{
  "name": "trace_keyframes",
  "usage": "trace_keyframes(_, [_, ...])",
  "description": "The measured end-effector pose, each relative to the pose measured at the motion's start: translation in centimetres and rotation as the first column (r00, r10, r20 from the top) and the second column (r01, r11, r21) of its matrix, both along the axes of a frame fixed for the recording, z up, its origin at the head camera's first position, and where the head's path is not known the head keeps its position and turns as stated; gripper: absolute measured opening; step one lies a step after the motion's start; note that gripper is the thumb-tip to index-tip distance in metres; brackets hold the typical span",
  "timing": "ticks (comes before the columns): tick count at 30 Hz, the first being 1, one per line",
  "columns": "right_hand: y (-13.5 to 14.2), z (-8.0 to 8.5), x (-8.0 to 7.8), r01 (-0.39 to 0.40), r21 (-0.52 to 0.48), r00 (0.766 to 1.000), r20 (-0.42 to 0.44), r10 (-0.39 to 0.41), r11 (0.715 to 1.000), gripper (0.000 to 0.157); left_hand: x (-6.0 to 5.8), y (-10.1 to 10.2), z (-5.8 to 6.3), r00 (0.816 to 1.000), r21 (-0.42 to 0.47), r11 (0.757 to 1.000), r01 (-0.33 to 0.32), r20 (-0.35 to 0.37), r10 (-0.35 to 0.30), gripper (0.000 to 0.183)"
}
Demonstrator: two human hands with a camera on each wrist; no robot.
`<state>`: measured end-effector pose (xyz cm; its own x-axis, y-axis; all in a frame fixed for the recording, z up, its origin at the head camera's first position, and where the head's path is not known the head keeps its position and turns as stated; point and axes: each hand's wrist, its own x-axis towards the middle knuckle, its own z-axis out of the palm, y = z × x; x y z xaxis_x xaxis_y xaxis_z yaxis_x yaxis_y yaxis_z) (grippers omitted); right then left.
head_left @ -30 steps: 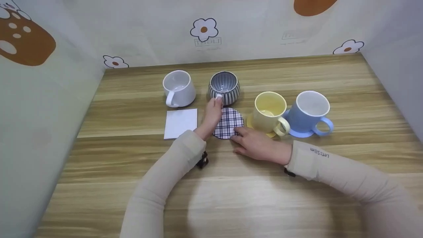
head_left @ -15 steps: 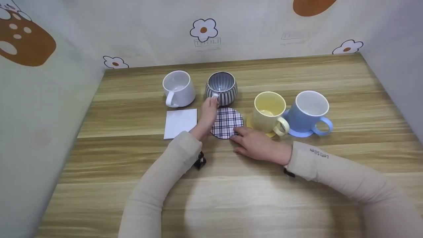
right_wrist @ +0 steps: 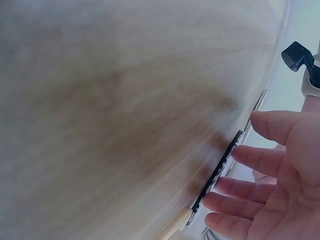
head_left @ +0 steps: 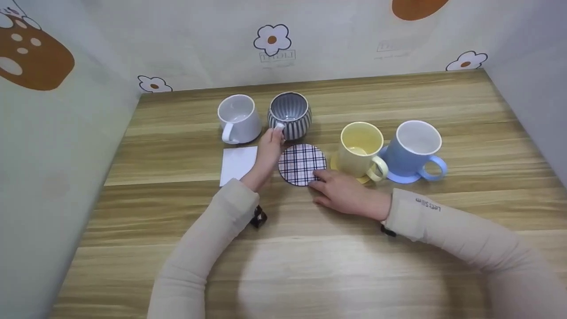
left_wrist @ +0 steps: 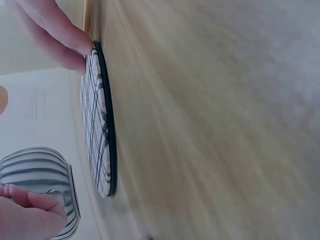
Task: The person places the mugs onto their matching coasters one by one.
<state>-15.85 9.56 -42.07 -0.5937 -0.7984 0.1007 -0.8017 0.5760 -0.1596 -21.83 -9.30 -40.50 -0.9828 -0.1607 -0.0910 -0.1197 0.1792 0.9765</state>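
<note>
My left hand (head_left: 267, 153) grips the handle of a grey-and-white striped mug (head_left: 290, 116), which stands upright behind a round plaid coaster (head_left: 303, 165). In the left wrist view the curled fingers (left_wrist: 37, 207) overlap the side of the striped mug (left_wrist: 37, 170). My right hand (head_left: 343, 190) lies at the coaster's near right edge, its fingertips touching the rim. Seen from the right wrist, the fingers (right_wrist: 245, 190) are spread and fairly straight along the coaster's dark edge (right_wrist: 216, 172).
A white mug (head_left: 240, 119) stands left of the striped one, behind a white square coaster (head_left: 237, 164) partly covered by my left arm. To the right, a yellow mug (head_left: 361, 150) and a blue mug (head_left: 412, 150) stand on matching coasters. A patterned wall (head_left: 328, 44) closes the back.
My left hand has moved the striped mug leftward, nearer the white mug, so more of the plaid coaster shows. My right hand has stayed at the coaster's edge.
</note>
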Motion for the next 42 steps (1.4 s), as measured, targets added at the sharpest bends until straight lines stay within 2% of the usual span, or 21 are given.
trace_keyframes(11, [-0.1, -0.2, -0.1, -0.009, 0.001, 1.000, -0.009, 0.009, 1.000, 0.037, 1.4, -0.4, 0.6, 0.999, 0.062, 0.997, 0.035, 0.014, -0.036, 0.029])
trace_keyframes(19, [-0.1, -0.6, -0.2, -0.061, -0.094, 0.994, -0.097, 0.052, 0.994, 0.024, 2.7, -0.5, 1.1, 0.997, 0.123, 0.990, 0.065, 0.037, -0.070, 0.029])
trace_keyframes(27, [-0.2, -0.6, -0.1, -0.055, -0.094, 0.995, -0.083, 0.047, 0.994, 0.025, 3.6, -0.6, 1.2, 0.995, 0.188, 0.980, 0.070, 0.051, -0.081, 0.030])
trace_keyframes(36, [-0.2, -0.7, -0.1, -0.053, -0.073, 0.994, -0.103, 0.046, 0.996, 0.024, 4.6, -1.0, 0.9, 0.990, 0.205, 0.970, 0.126, 0.041, -0.138, 0.030])
trace_keyframes(42, [-0.2, -0.5, 0.0, -0.044, -0.074, 0.995, -0.092, 0.037, 0.996, 0.024, 5.3, -1.5, 0.5, 0.986, 0.158, 0.975, 0.158, 0.033, -0.165, 0.031])
